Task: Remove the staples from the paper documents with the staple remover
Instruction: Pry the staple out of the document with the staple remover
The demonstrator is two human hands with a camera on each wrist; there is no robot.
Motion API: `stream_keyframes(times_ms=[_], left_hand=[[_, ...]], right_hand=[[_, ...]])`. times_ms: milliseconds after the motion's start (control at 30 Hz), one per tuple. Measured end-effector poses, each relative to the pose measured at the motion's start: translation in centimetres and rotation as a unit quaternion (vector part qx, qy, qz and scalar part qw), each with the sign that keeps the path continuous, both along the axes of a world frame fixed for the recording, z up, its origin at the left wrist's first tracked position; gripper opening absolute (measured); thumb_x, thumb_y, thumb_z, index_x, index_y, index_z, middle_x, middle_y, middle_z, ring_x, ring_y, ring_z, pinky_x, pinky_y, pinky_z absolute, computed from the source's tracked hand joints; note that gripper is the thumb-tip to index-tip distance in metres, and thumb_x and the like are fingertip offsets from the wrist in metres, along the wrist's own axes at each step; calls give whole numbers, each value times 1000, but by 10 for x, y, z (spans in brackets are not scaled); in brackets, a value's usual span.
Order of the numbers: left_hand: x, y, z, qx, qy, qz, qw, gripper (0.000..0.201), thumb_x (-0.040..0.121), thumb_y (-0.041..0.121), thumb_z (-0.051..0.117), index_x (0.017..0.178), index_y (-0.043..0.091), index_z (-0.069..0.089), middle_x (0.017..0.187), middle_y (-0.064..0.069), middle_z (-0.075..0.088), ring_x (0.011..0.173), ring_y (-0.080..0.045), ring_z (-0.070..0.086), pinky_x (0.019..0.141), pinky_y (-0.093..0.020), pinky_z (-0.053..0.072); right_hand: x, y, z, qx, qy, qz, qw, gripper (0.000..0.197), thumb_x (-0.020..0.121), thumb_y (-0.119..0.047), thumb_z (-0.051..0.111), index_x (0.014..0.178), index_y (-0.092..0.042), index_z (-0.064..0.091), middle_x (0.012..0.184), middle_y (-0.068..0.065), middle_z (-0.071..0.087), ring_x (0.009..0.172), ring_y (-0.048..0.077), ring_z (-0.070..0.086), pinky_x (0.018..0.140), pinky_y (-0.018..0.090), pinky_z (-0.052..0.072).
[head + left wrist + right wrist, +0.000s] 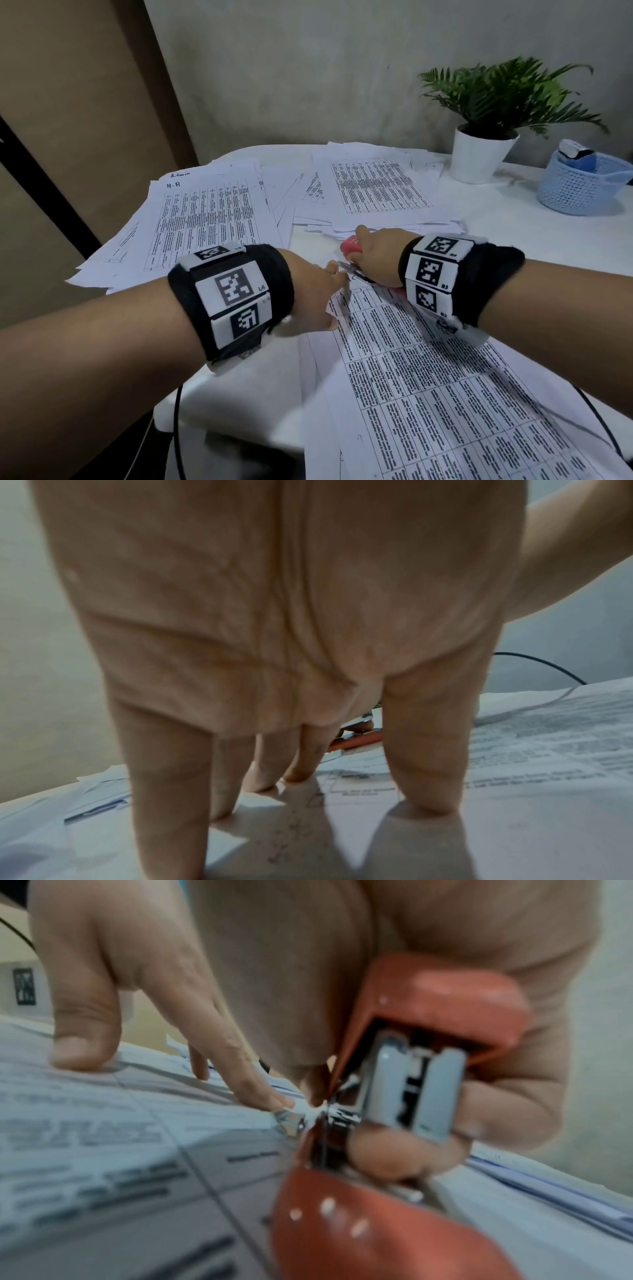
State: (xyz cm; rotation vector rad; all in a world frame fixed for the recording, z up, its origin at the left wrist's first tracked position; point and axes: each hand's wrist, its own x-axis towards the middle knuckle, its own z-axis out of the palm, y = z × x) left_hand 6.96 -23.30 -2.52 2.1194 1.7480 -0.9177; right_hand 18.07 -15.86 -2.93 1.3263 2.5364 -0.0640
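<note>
A printed stapled document (428, 383) lies in front of me on the white table. My left hand (318, 291) presses its top left corner with straight fingertips (424, 802); the same hand shows in the right wrist view (260, 1096). My right hand (376, 257) grips a red staple remover (351, 247) with metal jaws. In the right wrist view the red staple remover (428, 1031) has its metal tip (291, 1121) down at the paper's corner, just beside my left fingertip. The staple itself is too blurred to make out.
More printed sheets (212, 219) spread over the left and back of the table (496, 212). A potted fern in a white pot (479, 154) and a blue crocheted basket (575, 185) stand at the back right. Black cables (178, 428) hang at the table's near edge.
</note>
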Motion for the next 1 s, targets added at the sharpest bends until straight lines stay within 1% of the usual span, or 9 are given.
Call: stream_keyframes(times_ms=[67, 133, 300, 367, 500, 800, 867, 900, 1000], left_hand=[[0, 1, -1, 0, 5, 0, 1000, 74, 94, 49, 40, 151, 23, 2, 160, -1, -5, 139, -25, 34, 103, -51, 40], [1, 1, 0, -2, 6, 3, 1000, 75, 94, 49, 40, 151, 24, -1, 160, -1, -6, 139, -25, 35, 104, -50, 40], [3, 2, 3, -18, 5, 16, 1000, 79, 96, 46, 41, 151, 25, -11, 159, 0, -12, 143, -24, 27, 108, -50, 35], [3, 2, 4, -20, 3, 20, 1000, 79, 96, 47, 41, 150, 26, -13, 159, 2, -13, 143, -24, 26, 108, -50, 35], [4, -1, 6, -19, 5, 17, 1000, 78, 96, 47, 39, 151, 25, -12, 159, 1, -13, 145, -22, 23, 109, -50, 33], [2, 2, 4, -26, -2, 12, 1000, 78, 95, 46, 42, 151, 25, -8, 159, 2, -12, 143, -23, 25, 109, -49, 34], [-3, 5, 5, -19, -23, 13, 999, 81, 91, 47, 51, 152, 25, 2, 160, 1, -1, 139, -25, 33, 105, -48, 39], [-7, 8, 7, -10, -56, 25, 998, 81, 88, 48, 55, 151, 24, 11, 159, -1, 11, 135, -24, 38, 104, -46, 41], [-21, 15, 19, 55, -156, 115, 979, 70, 87, 52, 57, 144, 22, 30, 145, 0, 40, 125, -20, 47, 106, -38, 38]], right_hand=[[-1, 4, -2, -8, 17, -10, 1000, 38, 97, -30, 44, 126, -7, 34, 116, 11, 59, 104, 28, 57, 75, 31, 38], [1, 7, -3, -17, 29, -7, 999, 38, 99, -34, 38, 125, -6, 36, 115, 13, 58, 101, 28, 56, 75, 31, 37], [11, 16, 0, -23, 44, 15, 999, 48, 99, -46, 31, 126, -7, 40, 119, 15, 56, 100, 28, 54, 82, 33, 40], [12, 19, 1, -33, 44, 18, 998, 49, 98, -47, 30, 125, -8, 42, 118, 15, 56, 92, 24, 50, 82, 33, 39], [13, 23, 3, -52, 52, 14, 997, 52, 98, -50, 28, 123, -7, 44, 116, 15, 57, 86, 22, 45, 79, 30, 36], [15, 26, 8, -79, 45, -2, 996, 52, 99, -48, 26, 125, -7, 44, 118, 13, 57, 88, 20, 46, 78, 28, 35], [21, 23, 10, -76, 34, -8, 996, 51, 99, -48, 26, 127, -8, 42, 119, 13, 57, 88, 20, 46, 77, 27, 35], [26, 22, 12, -72, 30, -11, 997, 51, 99, -48, 27, 128, -8, 41, 120, 13, 57, 89, 21, 47, 77, 27, 35], [45, 19, 14, -59, 23, -27, 998, 52, 99, -48, 28, 128, -8, 41, 121, 14, 57, 100, 26, 54, 80, 28, 37]])
